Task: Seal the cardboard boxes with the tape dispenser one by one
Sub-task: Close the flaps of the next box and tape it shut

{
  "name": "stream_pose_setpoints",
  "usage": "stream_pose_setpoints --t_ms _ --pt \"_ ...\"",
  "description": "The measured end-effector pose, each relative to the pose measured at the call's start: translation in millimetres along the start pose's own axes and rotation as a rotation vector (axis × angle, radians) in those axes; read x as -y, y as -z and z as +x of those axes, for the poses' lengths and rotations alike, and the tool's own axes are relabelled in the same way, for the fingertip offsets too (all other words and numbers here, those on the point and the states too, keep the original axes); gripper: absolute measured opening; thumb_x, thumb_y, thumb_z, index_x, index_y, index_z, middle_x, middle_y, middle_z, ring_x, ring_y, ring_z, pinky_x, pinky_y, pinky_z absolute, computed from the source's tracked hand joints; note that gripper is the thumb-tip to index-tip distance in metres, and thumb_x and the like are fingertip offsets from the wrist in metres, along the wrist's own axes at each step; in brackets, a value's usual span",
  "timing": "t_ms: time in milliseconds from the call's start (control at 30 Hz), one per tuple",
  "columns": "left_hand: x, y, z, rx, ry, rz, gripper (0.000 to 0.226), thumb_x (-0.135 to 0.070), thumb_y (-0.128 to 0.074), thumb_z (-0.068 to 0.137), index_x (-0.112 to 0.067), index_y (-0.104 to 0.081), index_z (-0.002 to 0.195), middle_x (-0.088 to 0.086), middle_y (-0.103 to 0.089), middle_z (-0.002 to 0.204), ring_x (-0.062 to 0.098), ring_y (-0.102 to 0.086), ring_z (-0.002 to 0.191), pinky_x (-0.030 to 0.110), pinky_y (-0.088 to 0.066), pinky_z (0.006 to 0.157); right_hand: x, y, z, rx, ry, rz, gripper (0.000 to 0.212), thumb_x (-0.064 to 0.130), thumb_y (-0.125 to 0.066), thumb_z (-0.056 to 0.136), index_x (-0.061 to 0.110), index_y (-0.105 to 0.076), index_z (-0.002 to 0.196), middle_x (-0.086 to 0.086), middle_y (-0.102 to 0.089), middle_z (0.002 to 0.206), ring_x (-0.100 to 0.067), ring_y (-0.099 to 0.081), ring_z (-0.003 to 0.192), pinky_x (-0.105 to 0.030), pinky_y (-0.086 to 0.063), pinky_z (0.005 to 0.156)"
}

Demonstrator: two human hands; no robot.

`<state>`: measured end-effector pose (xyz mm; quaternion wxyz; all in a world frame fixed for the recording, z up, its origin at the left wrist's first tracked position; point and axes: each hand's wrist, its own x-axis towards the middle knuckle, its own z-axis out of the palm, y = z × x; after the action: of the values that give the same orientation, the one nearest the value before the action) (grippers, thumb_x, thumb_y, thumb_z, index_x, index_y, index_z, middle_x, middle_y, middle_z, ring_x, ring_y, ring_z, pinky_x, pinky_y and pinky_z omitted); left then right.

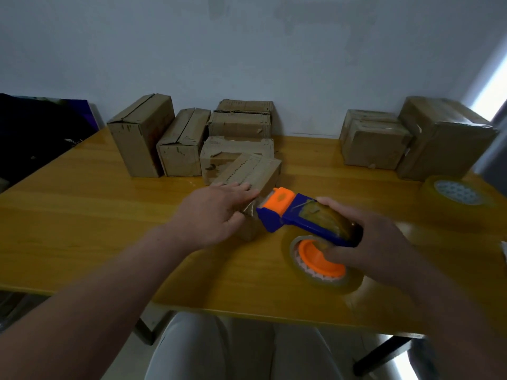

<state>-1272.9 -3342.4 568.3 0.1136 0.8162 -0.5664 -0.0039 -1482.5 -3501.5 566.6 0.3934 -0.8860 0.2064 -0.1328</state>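
Right now my left hand (pixel 216 212) lies flat with fingers straight, pressing the small box (pixel 255 171) down at the middle of the bench (pixel 82 215). My right hand (pixel 375 242) grips the tape dispenser (pixel 301 218), its orange nose against the box's near end. I judge this box only partly taped. The far-right boxes (pixel 375 144) look glossy, perhaps already sealed, though blur leaves me unsure. The back-left boxes (pixel 142 135) show bare seams, so most of the work remains.
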Motion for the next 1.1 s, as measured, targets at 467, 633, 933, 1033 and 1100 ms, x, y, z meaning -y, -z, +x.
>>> stream_pose_setpoints --t_ms 467,633,933,1033,1100 --pt "-0.7 1.5 5.2 -0.001 0.024 0.054 0.066 -0.02 -0.057 0.089 -0.038 -0.026 0.145 -0.013 -0.029 0.152 0.007 -0.024 0.141 0.033 -0.017 0.116 7.4 11.6 17.0 0.175 -0.087 -0.2 0.076 0.023 -0.077 0.074 0.05 -0.04 0.135 0.018 -0.055 0.094 0.002 -0.059 0.066 -0.012 -0.044 0.05" --pt "2.5 -0.8 6.1 -0.009 0.013 0.068 0.068 -0.013 -0.053 0.091 -0.039 -0.023 0.145 -0.015 -0.026 0.153 0.007 -0.021 0.142 0.03 -0.014 0.115 18.6 6.1 37.2 0.227 -0.141 -0.215 0.074 0.021 -0.076 0.073 0.046 -0.043 0.135 0.013 -0.057 0.096 -0.009 -0.061 0.071 -0.015 -0.046 0.052" --pt "6.6 -6.0 14.3 -0.003 0.05 0.127 0.075 -0.006 -0.052 0.092 -0.046 -0.017 0.145 -0.018 -0.023 0.154 0.013 -0.019 0.144 0.038 -0.026 0.116 13.5 5.2 47.0 0.293 -0.274 0.003 0.063 0.013 -0.076 0.072 0.045 -0.055 0.121 0.001 -0.065 0.095 -0.013 -0.064 0.078 -0.027 -0.054 0.066" --pt "8.0 -5.1 16.8 0.037 0.055 0.134 0.074 -0.007 -0.051 0.094 -0.045 -0.016 0.146 -0.018 -0.02 0.155 0.013 -0.02 0.144 0.037 -0.025 0.116 8.1 3.2 49.5 0.3 -0.297 0.037 0.061 0.013 -0.076 0.071 0.042 -0.058 0.121 0.0 -0.068 0.098 -0.018 -0.066 0.088 -0.037 -0.055 0.083" --pt "13.2 -8.3 13.0 -0.043 0.012 0.071 0.065 -0.01 -0.047 0.096 -0.044 -0.023 0.145 -0.017 -0.028 0.153 0.008 -0.028 0.139 0.03 -0.028 0.112 9.1 3.5 49.8 0.304 -0.301 0.04 0.059 0.013 -0.076 0.071 0.04 -0.059 0.121 0.0 -0.067 0.098 -0.017 -0.065 0.089 -0.036 -0.054 0.083"
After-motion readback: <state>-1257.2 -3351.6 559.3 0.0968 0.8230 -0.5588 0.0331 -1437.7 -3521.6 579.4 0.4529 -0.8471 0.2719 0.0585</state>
